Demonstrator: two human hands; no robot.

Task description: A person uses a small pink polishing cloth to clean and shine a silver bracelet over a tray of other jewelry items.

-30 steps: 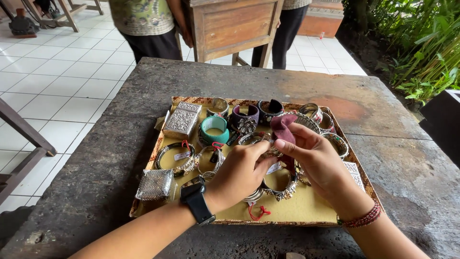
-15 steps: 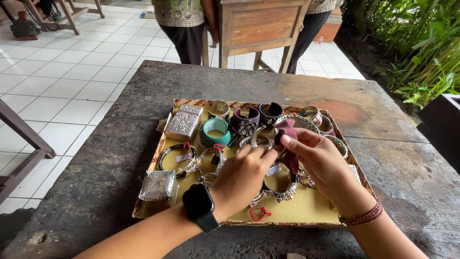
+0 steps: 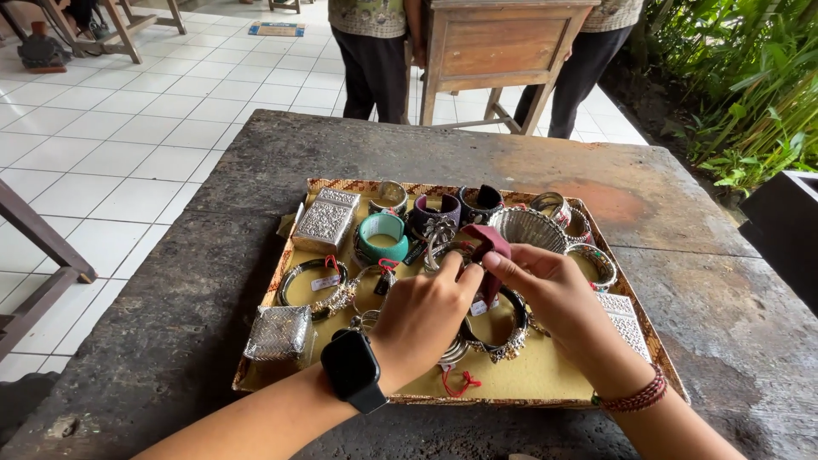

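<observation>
Both my hands meet over a woven-edged tray (image 3: 256, 375) lined in yellow and filled with jewellery. My left hand (image 3: 422, 315), with a black smartwatch on the wrist, and my right hand (image 3: 554, 298), with a dark red bead bracelet on the wrist, pinch a maroon cuff bracelet (image 3: 492, 247) together with a silver bangle (image 3: 447, 251) held just above the tray. A teal bangle (image 3: 382, 236), a purple cuff (image 3: 436, 210) and several silver bangles lie around them. Part of the held bangle is hidden by my fingers.
The tray rests on a dark weathered stone table (image 3: 256, 170). Two embossed silver boxes (image 3: 324, 220) (image 3: 279, 334) sit at the tray's left. Two people stand behind a wooden desk (image 3: 503, 43) at the far side. Green plants (image 3: 750, 85) grow at the right.
My hands have stayed together over the tray's middle, turning the maroon cuff slightly. The view has tilted a little, and the people at the back have shifted.
</observation>
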